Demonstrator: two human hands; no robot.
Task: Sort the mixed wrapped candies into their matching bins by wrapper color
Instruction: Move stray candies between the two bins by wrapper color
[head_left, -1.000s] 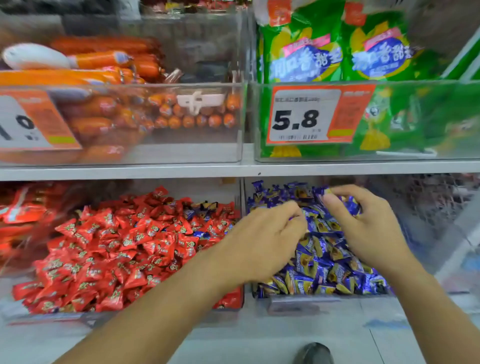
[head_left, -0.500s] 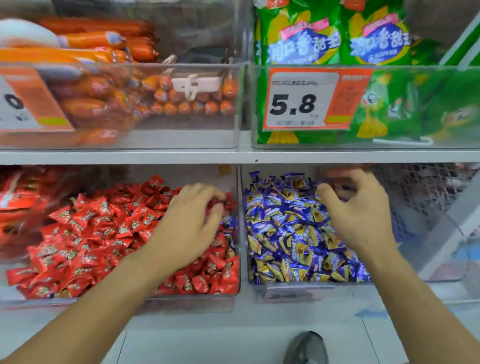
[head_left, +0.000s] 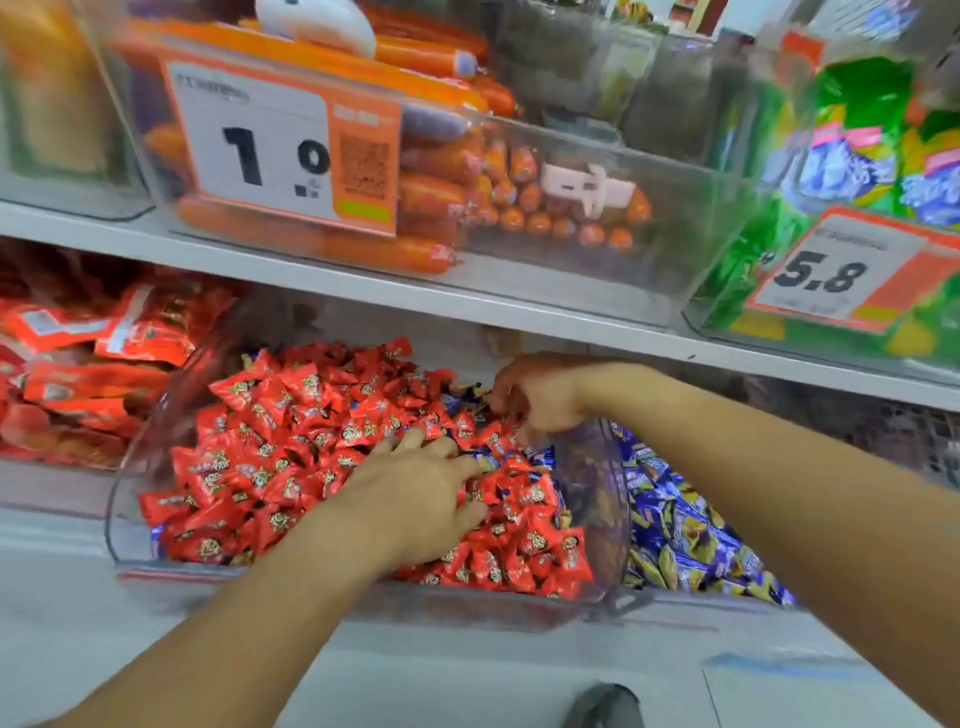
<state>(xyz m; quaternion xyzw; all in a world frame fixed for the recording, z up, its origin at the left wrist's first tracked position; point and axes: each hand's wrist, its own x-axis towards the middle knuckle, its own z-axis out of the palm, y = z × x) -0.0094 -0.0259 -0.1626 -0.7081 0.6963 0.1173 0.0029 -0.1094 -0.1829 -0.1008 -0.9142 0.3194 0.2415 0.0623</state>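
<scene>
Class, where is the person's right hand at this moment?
In the head view, the right hand reaches into the back right corner of the red candy bin, among stray blue candies, beyond the left hand.

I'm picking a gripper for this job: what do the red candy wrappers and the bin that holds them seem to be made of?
Red candy wrappers: likely thin plastic film, glossy; they crinkle and catch light.
Clear bin holding the red candies: probably rigid acrylic or similar plastic, smooth; the blue candies show through its wall.
</scene>
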